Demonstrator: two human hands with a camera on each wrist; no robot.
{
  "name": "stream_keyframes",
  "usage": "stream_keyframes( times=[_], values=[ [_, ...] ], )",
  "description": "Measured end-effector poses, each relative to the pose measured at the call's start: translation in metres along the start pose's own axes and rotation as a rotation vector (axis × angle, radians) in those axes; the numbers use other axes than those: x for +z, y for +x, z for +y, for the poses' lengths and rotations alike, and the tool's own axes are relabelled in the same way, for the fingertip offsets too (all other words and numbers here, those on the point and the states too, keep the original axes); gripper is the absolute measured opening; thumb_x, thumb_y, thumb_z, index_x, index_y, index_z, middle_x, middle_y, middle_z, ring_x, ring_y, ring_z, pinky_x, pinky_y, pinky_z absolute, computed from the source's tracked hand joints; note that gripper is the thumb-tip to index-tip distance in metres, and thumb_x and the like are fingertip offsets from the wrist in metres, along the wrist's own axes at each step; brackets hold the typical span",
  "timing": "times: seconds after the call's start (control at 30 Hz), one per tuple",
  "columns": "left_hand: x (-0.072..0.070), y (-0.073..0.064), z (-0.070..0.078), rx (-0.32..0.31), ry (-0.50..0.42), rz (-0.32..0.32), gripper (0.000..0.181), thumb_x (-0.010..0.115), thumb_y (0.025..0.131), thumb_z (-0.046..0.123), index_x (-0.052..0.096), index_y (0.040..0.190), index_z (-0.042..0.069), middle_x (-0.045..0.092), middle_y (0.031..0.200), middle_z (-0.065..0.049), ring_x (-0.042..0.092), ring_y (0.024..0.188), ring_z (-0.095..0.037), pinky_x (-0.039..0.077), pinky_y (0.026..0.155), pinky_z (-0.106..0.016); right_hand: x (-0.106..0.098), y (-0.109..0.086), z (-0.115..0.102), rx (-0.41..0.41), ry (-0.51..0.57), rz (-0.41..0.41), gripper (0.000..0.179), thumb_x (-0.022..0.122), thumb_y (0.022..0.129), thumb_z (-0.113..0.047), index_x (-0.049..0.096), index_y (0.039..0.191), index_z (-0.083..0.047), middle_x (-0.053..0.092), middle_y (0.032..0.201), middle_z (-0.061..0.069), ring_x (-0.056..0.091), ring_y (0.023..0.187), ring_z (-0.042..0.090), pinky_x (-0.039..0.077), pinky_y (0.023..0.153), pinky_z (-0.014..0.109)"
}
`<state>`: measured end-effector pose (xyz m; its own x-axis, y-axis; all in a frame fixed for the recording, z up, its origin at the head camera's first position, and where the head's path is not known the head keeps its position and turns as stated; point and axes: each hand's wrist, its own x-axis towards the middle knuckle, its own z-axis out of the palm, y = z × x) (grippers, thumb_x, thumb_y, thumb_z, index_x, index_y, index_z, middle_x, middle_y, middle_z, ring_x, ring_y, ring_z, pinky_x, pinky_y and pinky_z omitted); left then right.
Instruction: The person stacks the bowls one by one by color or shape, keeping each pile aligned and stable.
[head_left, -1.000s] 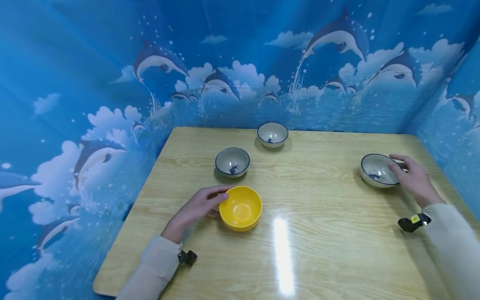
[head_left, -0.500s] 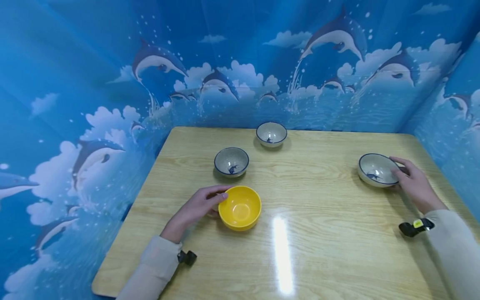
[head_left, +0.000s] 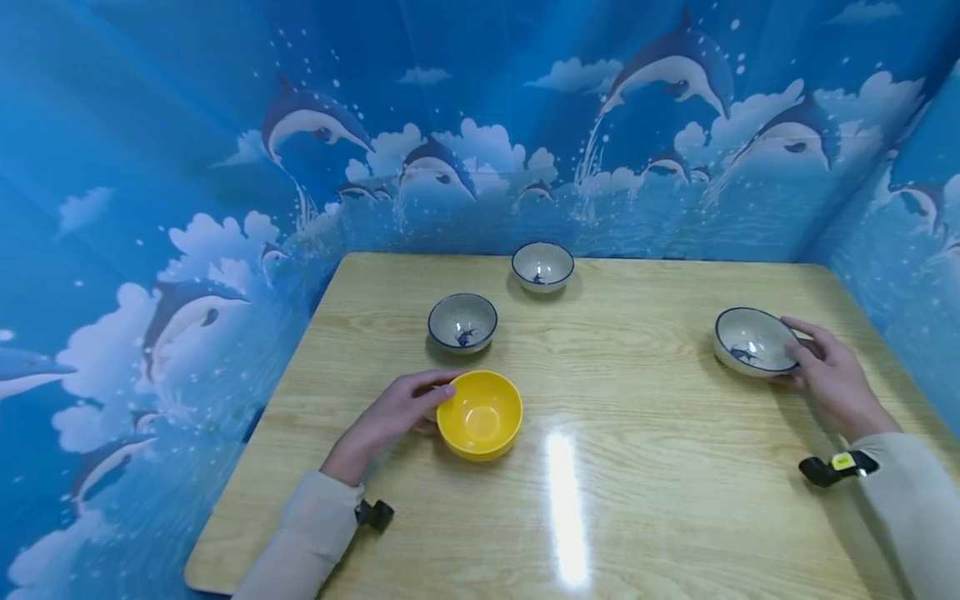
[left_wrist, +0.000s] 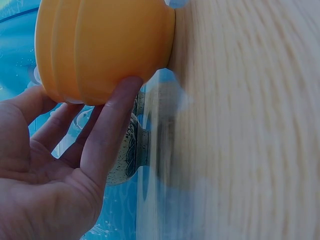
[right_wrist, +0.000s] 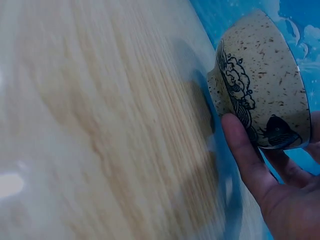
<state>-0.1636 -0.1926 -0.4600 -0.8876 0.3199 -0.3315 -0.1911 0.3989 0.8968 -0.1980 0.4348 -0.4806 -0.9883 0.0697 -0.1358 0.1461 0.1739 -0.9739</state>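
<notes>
My left hand (head_left: pixel 390 417) holds a yellow bowl (head_left: pixel 480 417) at its left side, with the thumb at the rim. In the left wrist view its fingers (left_wrist: pixel 112 127) reach under the side of the yellow bowl (left_wrist: pixel 110 45), whose foot is right at the table. Far to the right, my right hand (head_left: pixel 832 375) grips a speckled, blue-rimmed bowl (head_left: pixel 750 337) by its right edge. The right wrist view shows this patterned bowl (right_wrist: pixel 262 75) tilted, its foot close over the table and one finger (right_wrist: pixel 242 147) against its lower side. Both bowls show no contents.
Two matching blue-rimmed bowls stand on the wooden table (head_left: pixel 637 467): one bowl (head_left: pixel 462 321) just behind the yellow one, another bowl (head_left: pixel 543 265) near the back edge. A blue dolphin-print curtain (head_left: pixel 487 125) rises behind the table and along both sides.
My right hand has shifted slightly left with the blue-rimmed bowl, which now tilts a little more, and fingers show beneath it. The left hand and yellow bowl stay in place.
</notes>
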Motion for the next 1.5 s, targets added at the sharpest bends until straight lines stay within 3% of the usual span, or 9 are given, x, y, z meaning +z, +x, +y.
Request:
stream_keyframes(
  times=[0.2,0.3,0.6,0.83,0.97,1.5],
  values=[
    [0.0,0.001,0.0,-0.01,-0.006,0.005,0.047,0.063,0.111,0.044,0.062,0.155,0.026,0.06,0.16,-0.006,0.069,0.118,-0.026,0.068,0.09,-0.039,0.011,-0.013,-0.005,-0.007,-0.107,-0.041,0.057,0.049,0.117,-0.025,0.034,0.172,-0.027,0.057,0.117,-0.028,0.067,0.096,-0.007,0.065,0.078,0.02],
    [0.0,0.0,0.0,-0.009,-0.007,0.006,0.048,0.063,0.111,0.044,0.062,0.155,0.026,0.059,0.16,-0.005,0.069,0.118,-0.026,0.068,0.09,-0.039,0.018,-0.02,-0.007,-0.021,-0.095,-0.065,0.055,0.051,0.117,-0.024,0.039,0.17,-0.028,0.059,0.118,-0.03,0.067,0.097,-0.007,0.066,0.078,0.021],
    [0.0,0.0,0.001,-0.017,-0.006,0.016,0.047,0.063,0.111,0.044,0.063,0.154,0.026,0.06,0.16,-0.006,0.07,0.116,-0.026,0.068,0.09,-0.038,0.041,-0.04,-0.012,-0.049,-0.296,-0.094,0.054,0.052,0.117,-0.031,0.041,0.169,-0.031,0.053,0.122,-0.038,0.062,0.102,-0.011,0.063,0.077,0.02],
    [0.0,0.0,0.002,-0.014,-0.008,0.015,0.046,0.063,0.111,0.042,0.062,0.154,0.026,0.06,0.16,-0.006,0.07,0.116,-0.026,0.068,0.09,-0.038,0.055,-0.055,-0.013,-0.062,-0.348,-0.114,0.054,0.051,0.117,-0.034,0.04,0.17,-0.031,0.049,0.134,-0.03,0.059,0.106,-0.011,0.062,0.079,0.02],
    [0.0,0.001,0.002,-0.016,-0.006,0.016,0.046,0.063,0.111,0.042,0.062,0.154,0.026,0.06,0.16,-0.006,0.07,0.117,-0.026,0.068,0.09,-0.039,0.062,-0.063,-0.013,-0.075,-0.37,-0.125,0.054,0.051,0.117,-0.033,0.04,0.17,-0.03,0.05,0.129,-0.031,0.058,0.103,-0.006,0.061,0.075,0.022],
    [0.001,0.001,0.001,-0.023,0.004,0.018,0.047,0.064,0.11,0.044,0.062,0.154,0.026,0.06,0.159,-0.006,0.07,0.115,-0.025,0.068,0.089,-0.038,0.089,-0.077,-0.017,-0.108,-0.447,-0.167,0.053,0.049,0.118,-0.035,0.042,0.169,-0.024,0.052,0.133,-0.005,0.057,0.099,0.002,0.058,0.07,0.026]
  ],
)
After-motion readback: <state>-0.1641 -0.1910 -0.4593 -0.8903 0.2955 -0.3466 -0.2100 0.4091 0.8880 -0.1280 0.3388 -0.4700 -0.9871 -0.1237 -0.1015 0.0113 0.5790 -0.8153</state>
